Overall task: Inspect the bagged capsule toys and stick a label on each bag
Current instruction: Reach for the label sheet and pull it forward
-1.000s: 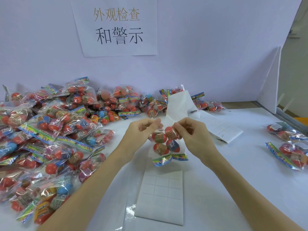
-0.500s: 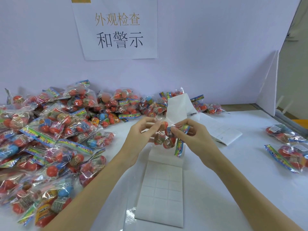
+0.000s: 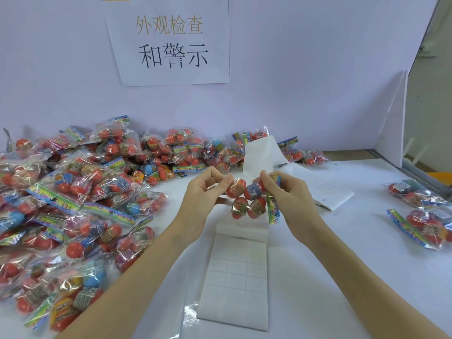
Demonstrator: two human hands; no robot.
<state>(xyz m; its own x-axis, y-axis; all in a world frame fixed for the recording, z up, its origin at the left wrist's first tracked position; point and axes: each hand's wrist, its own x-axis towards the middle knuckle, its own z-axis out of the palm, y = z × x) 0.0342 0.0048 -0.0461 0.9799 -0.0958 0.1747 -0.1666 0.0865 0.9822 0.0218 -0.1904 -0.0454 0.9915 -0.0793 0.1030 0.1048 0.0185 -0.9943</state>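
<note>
Label sheets lie nearest, a white pad of blank stickers flat on the white table, its long axis running away from the person and its top leaf curled up and back toward the wall. Directly above the pad's far end both hands hold one bag of capsule toys in the air. The left hand pinches the bag's clear film at its left edge between thumb and curled fingers; the right hand grips the right side, fingers curled round the printed header strip, which hangs down on that side. So the bag is turned on its side, stretched between the two grips, with the red capsules bunched in the middle and facing the camera. My reading is that this is the inspection step, and the sticker comes next: the pad sits just below the bag and between the forearms, so either hand could drop straight to it, though the right looks a shade nearer to the unpeeled squares. Whether any label is already on this bag I cannot tell. Open table lies to the right of the pad, running to two bags set aside near the right edge, at least one bearing a white label. On the left the heap of bagged capsules crowds close to the left forearm and stretches back to the wall, under a paper sign.
</note>
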